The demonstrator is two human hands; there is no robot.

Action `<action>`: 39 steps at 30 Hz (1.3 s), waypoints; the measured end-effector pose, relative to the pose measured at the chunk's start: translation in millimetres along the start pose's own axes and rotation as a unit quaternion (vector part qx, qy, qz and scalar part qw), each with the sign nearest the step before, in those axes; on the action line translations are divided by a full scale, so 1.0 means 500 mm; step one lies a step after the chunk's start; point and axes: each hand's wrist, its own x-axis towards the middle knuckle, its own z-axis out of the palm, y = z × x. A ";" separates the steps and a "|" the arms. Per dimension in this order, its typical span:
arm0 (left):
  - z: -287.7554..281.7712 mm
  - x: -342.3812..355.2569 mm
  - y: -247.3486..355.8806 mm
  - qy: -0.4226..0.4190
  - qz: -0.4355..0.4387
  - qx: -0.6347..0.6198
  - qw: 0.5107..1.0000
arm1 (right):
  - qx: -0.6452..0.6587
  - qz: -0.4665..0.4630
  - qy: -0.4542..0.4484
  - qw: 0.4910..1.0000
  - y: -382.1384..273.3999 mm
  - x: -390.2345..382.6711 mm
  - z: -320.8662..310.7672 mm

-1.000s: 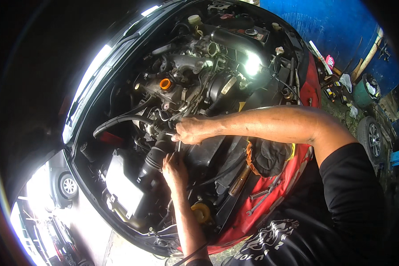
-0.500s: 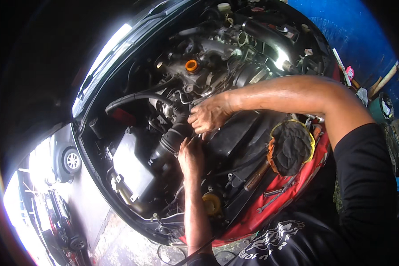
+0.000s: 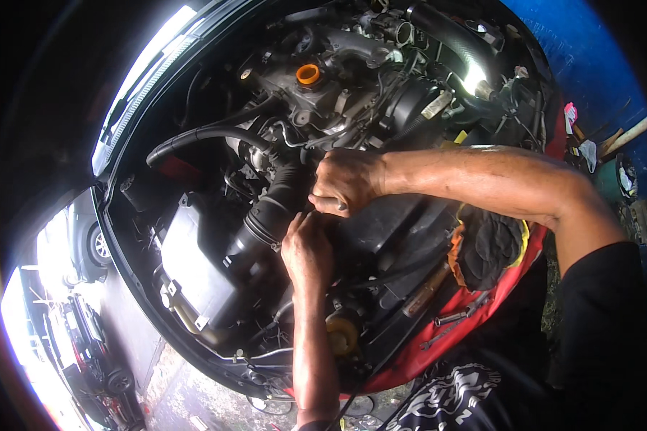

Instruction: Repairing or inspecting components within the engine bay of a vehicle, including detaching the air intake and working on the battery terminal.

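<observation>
Both hands work deep in the engine bay, close together beside the ribbed black air intake hose. My right hand reaches in from the right with its fingers curled; whatever it grips is hidden under the knuckles. Just below, my left hand has its fingertips bent together next to the hose's lower end. Between the fingers nothing can be made out. Left of the hose sits the air filter box, bright with glare. An orange cap lies on the engine farther back.
Along the red front edge lie a spanner, a socket tool and a wooden handle. A dark padded cloth item with orange and yellow trim rests near my right forearm. A curved black hose crosses behind the hands.
My view has shifted a little, so the engine bay sits farther left. My right fist has turned and its fingers are more tightly curled. The left hand stays beside the hose.
</observation>
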 end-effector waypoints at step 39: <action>-0.156 -0.345 0.145 0.196 -0.060 -0.121 0.971 | 0.078 0.478 0.221 0.846 -0.137 -0.425 -0.314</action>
